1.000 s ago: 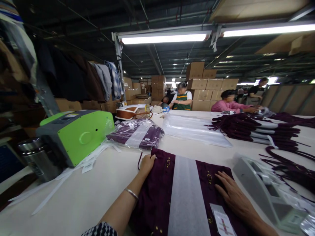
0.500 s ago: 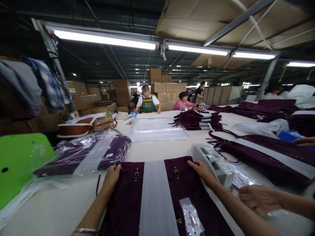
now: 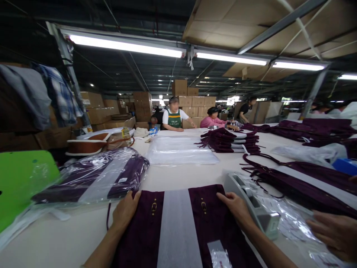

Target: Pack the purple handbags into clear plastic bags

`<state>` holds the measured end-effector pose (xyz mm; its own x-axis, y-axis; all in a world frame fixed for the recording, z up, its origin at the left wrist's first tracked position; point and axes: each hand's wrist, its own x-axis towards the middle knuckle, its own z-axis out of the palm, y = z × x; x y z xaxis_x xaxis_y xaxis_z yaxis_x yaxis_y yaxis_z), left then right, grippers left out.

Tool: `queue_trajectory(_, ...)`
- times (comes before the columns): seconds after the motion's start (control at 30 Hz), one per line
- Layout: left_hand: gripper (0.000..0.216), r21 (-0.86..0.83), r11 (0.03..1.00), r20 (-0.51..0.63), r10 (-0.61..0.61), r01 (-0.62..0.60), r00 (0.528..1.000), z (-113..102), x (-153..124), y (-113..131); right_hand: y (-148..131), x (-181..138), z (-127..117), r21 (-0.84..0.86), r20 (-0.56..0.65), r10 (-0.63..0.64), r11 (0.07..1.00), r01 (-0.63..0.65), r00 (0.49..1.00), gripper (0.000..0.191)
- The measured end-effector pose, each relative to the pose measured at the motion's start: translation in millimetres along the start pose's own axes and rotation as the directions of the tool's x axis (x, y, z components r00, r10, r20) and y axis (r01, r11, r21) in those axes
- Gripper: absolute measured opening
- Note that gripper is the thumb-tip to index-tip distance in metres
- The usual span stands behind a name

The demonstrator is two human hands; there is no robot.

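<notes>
A folded dark purple garment (image 3: pixel 139 234) with a white paper strip (image 3: pixel 178 227) down its middle and small gold buckles lies on the table in front of me. My left hand (image 3: pixel 125 210) is closed on its far left corner, fingers curled over the edge. At the far right corner my right hand (image 3: pixel 235 206) grips the same way. A small bagged tag (image 3: pixel 220 257) rests on the garment near me.
A grey tape dispenser (image 3: pixel 251 208) sits right of my right hand. Another person's hand (image 3: pixel 334 234) rests at the right. A bagged purple garment (image 3: pixel 95 175), a green machine (image 3: pixel 22 182), clear bags (image 3: pixel 181 150) and stacked purple garments (image 3: pixel 231 139) lie around. Workers stand at the far end.
My view swung right, so the green machine slid to the left edge. My right hand moved from flat on the cloth to its far right corner. Another person's hand entered at the right.
</notes>
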<state>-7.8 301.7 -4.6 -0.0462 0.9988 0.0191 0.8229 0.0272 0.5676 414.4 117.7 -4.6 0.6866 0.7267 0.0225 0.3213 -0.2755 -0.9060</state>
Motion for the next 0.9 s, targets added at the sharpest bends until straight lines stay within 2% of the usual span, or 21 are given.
queue_trajectory(0.13,0.065,0.077,0.997,0.022,0.004,-0.006,1.000,-2,-3,3,-8,3,6,0.031,0.176,0.006,0.999,-0.011,0.984,0.030)
queue_trajectory(0.27,0.058,0.100,0.995,0.035,-0.006,0.002,0.999,-2,-4,2,-12,10,9,-0.032,0.252,0.052,0.998,-0.046,0.966,0.019)
queue_trajectory(0.37,0.056,0.091,0.996,0.039,-0.003,-0.001,0.999,-2,-4,1,-18,14,3,-0.090,0.172,0.029,0.996,-0.013,0.985,0.013)
queue_trajectory(0.43,0.056,0.084,0.996,0.037,-0.012,0.009,0.999,-2,-6,2,-23,14,-1,-0.196,0.064,-0.063,0.978,0.074,0.996,0.022)
queue_trajectory(0.53,0.058,0.082,0.996,0.032,-0.022,0.019,0.999,-4,-10,4,-32,10,-6,-0.409,-0.011,-0.261,0.882,0.234,0.965,0.027)
queue_trajectory(0.6,0.058,0.082,0.996,0.031,-0.025,0.022,0.999,-4,-11,4,-37,9,-8,-0.454,0.000,-0.318,0.845,0.283,0.948,0.028)
queue_trajectory(0.67,0.058,0.074,0.997,0.035,-0.023,0.021,0.999,-4,-11,3,-41,10,-8,-0.413,-0.007,-0.324,0.862,0.292,0.946,0.028)
queue_trajectory(0.73,0.059,0.060,0.998,0.042,-0.012,0.010,0.999,-2,-9,0,-42,13,-8,-0.248,-0.020,-0.251,0.939,0.238,0.968,0.028)
queue_trajectory(0.8,0.060,0.048,0.999,0.052,-0.009,0.006,0.999,0,-7,-3,-39,15,-5,0.043,0.033,-0.080,0.996,0.078,0.996,0.030)
queue_trajectory(0.87,0.060,0.044,0.999,0.056,-0.015,0.013,0.998,1,-6,-4,-32,13,-3,0.250,0.150,0.055,0.964,-0.091,0.987,0.029)
queue_trajectory(0.9,0.060,0.047,0.999,0.053,-0.021,0.019,0.998,1,-6,-4,-28,11,-1,0.285,0.203,0.087,0.948,-0.144,0.975,0.027)
